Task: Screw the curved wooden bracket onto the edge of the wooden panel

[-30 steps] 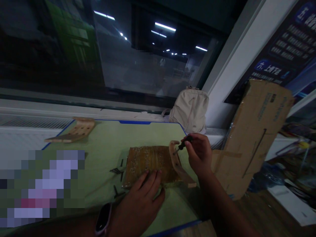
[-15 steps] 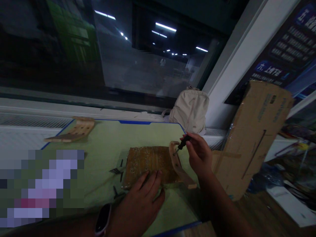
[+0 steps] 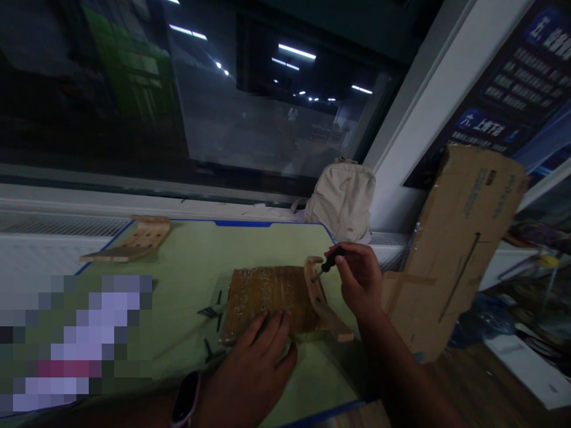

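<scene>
Between the thumb and fingers of my right hand [image 3: 360,276] is a black-handled screwdriver [image 3: 332,260]. Its tip meets the upper part of a curved wooden piece [image 3: 322,306] with holes in it. That piece stands against the right edge of a brown, tape-covered slab [image 3: 270,288]. My left hand [image 3: 263,353] lies flat on the slab's front part, fingers stretched out and holding nothing. Left of the slab are several dark screws [image 3: 209,311] on the light green table [image 3: 187,249]. Whether a screw sits under the screwdriver tip is too small to tell.
A second curved wooden piece [image 3: 141,239] lies at the table's far left corner. Behind the table, a beige backpack [image 3: 343,199] leans by the window. A large cardboard sheet [image 3: 464,249] stands on the right. The left front of the view is blurred out by blocks.
The view has shifted very slightly. Both hands, the screwdriver and the curved wooden piece keep almost the same places.
</scene>
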`<state>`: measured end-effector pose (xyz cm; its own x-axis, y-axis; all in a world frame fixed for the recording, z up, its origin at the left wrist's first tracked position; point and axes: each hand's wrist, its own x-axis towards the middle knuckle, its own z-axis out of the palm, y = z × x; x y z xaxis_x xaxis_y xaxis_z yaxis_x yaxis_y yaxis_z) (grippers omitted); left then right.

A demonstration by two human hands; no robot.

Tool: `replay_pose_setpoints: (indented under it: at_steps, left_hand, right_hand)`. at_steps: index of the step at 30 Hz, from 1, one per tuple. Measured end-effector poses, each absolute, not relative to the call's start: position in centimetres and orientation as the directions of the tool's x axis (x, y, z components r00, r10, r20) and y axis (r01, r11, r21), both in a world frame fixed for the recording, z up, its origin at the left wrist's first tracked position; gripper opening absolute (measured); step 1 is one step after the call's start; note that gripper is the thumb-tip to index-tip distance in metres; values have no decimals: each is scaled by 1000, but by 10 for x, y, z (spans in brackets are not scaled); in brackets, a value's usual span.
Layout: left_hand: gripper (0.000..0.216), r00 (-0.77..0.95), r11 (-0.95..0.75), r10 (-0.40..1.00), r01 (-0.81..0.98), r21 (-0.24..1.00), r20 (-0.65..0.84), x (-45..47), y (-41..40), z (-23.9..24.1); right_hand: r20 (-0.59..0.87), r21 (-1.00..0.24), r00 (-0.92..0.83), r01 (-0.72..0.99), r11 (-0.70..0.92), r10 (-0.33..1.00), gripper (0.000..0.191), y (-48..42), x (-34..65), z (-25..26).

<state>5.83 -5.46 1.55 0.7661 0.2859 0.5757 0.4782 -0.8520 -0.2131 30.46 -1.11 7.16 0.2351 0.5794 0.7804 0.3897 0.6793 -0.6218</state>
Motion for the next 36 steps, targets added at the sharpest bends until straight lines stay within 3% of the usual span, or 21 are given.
replay_pose_setpoints:
  at_steps: [5,9,13,16,19,26,32,36]
  left_hand:
    - [31,787,-859,279,461,-224,551,57,-54,14]
    - [30,777,-861,269,459,-220,570,56,-53,12]
    - [34,774,-859,282,467,-211,567,57,-53,12]
    - [34,783,-860,287,464,-211,552,57,-54,14]
    - [35,783,-860,288,465,-211,552,57,-54,15]
    - [32,787,-857,278,462,-227,551,56,-53,16]
    - [32,776,-857,282,468,-215,564,57,-53,15]
    - [29,787,-853,291,470,-224,544,57,-54,17]
  right_hand:
    - [838,-530,220,546,649,499,20,-10,315,70]
    - [804,-571,154,469,674,574,20,-12,314,71]
    - [751,-651,206,382,656,627,20,-10,309,69]
    - [778,-624,290,466,628,558,25,-7,312,65]
    - [817,-562,240,530,635,524,26,-5,315,64]
    - [775,-624,167,353,697,609,17,-10,304,68]
    - [833,-539,248,569,621,496,23,-6,313,63]
    - [821,-549,162,489,678,548,18,-9,312,69]
